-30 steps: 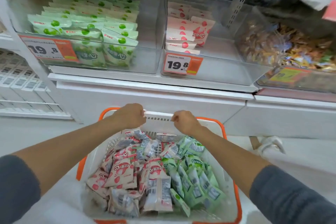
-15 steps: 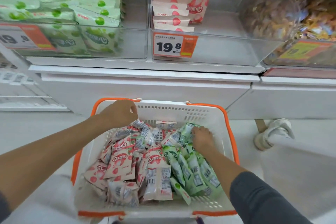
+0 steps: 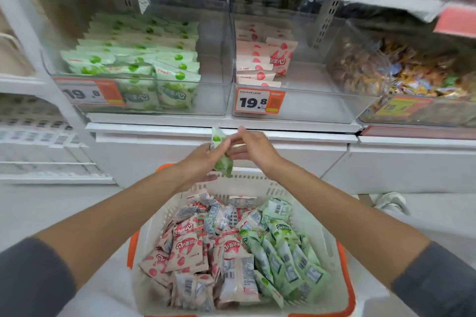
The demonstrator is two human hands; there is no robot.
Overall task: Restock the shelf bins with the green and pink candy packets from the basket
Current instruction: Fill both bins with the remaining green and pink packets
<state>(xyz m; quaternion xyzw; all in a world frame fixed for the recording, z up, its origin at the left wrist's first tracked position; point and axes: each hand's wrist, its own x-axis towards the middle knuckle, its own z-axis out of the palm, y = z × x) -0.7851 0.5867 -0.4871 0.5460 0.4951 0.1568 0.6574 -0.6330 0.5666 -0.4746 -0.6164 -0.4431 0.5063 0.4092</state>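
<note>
Shop shelf (image 3: 221, 125), clear bins (image 3: 211, 100), price tags (image 3: 258, 101) "19.8".
Over basket (image 3: 329, 239), left hand (image 3: 203, 159) holds green packet (image 3: 218, 140); right hand (image 3: 253, 148) touches it, grip unclear.

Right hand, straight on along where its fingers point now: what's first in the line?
The green packet, gripped in the left hand. The right hand points up-left at it, fingertips seemingly touching it, though blur hides the contact.

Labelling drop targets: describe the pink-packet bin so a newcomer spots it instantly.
On the white shelf above the basket stand three clear bins; it is the middle one, with a 19.8 price tag on its front left. Unlike the green-packed bin to its left and the loose mixed sweets to its right, it holds only a short stack of pink packets.
</note>
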